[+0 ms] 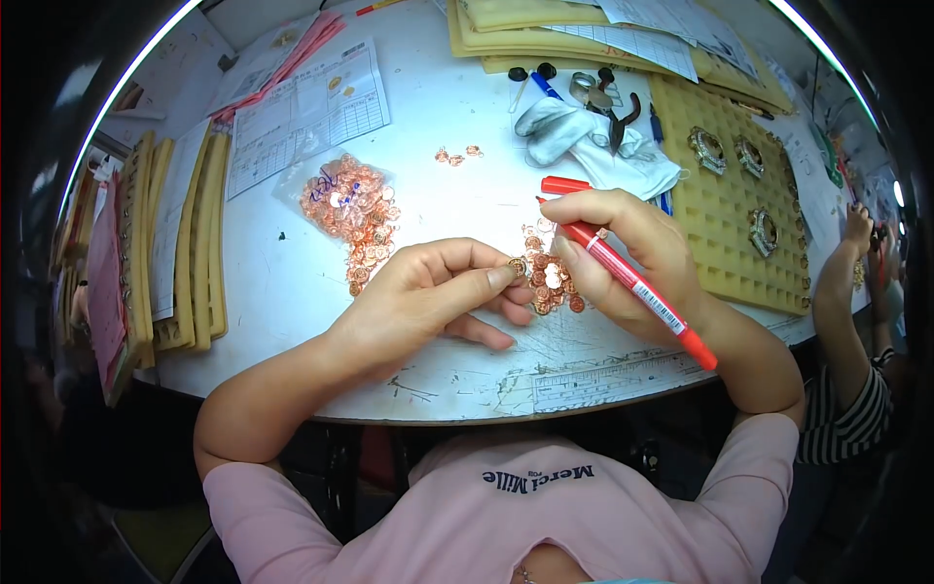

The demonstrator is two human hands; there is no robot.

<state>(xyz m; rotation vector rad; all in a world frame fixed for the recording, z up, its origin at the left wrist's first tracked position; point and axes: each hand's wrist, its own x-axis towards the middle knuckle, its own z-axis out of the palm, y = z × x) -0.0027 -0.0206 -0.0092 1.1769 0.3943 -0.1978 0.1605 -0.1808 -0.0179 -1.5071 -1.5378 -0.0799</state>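
while the left hand (428,284) pinches a small round piece (517,264) between thumb and forefinger, its other fingers loosely bent, the right hand (657,255) is curled round a slanted red marker (634,282). between the hands, just beside the held piece, lies a copper heap (547,292). beyond the left hand, more copper discs (365,258) lie against a clear bag (336,195); beyond the right, pliers (620,127) rest on white gloves (589,146). farther right is a yellow tray (715,226) bearing three metal ornaments (707,151).

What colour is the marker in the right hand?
Red; the marker shows best in the head view.
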